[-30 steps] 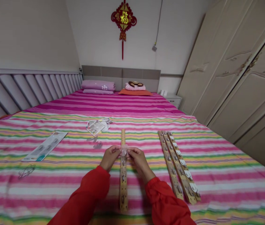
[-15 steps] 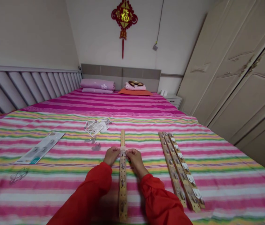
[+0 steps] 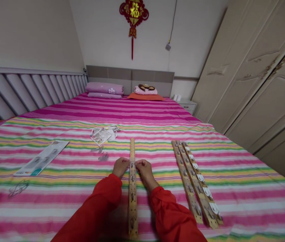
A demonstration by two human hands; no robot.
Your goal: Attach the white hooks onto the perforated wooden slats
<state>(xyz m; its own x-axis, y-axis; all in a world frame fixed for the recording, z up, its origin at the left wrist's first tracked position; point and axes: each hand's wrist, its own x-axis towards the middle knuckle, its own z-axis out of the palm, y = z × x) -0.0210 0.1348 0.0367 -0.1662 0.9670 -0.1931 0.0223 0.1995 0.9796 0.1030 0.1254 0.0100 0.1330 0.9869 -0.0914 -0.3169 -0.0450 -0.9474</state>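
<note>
A narrow wooden strip (image 3: 132, 188) with rows of small holes lies lengthwise in front of me. Several small metal hooks are spaced along its near half. At its middle, a clear adhesive hook (image 3: 132, 163) with a small metal part lies against the wood. My left hand (image 3: 121, 167) pinches its left edge between thumb and forefinger. From the other side, my right hand (image 3: 144, 169) pinches its right edge. The fingertips hide part of it. Beyond my hands, the far end of the strip carries only holes.
Three similar strips (image 3: 193, 181) lie at the right, bearing metal and white hooks. A long hook package (image 3: 43, 159) and a thin wire tangle (image 3: 18, 188) are at the left. Clear pieces (image 3: 103, 157) and a pile of packaging (image 3: 104, 134) lie past my left hand on the striped sheet.
The clear adhesive hook, raised at its far edge before, now looks flatter against the strip. Both hands keep their place, and the camera view has shifted slightly.
</note>
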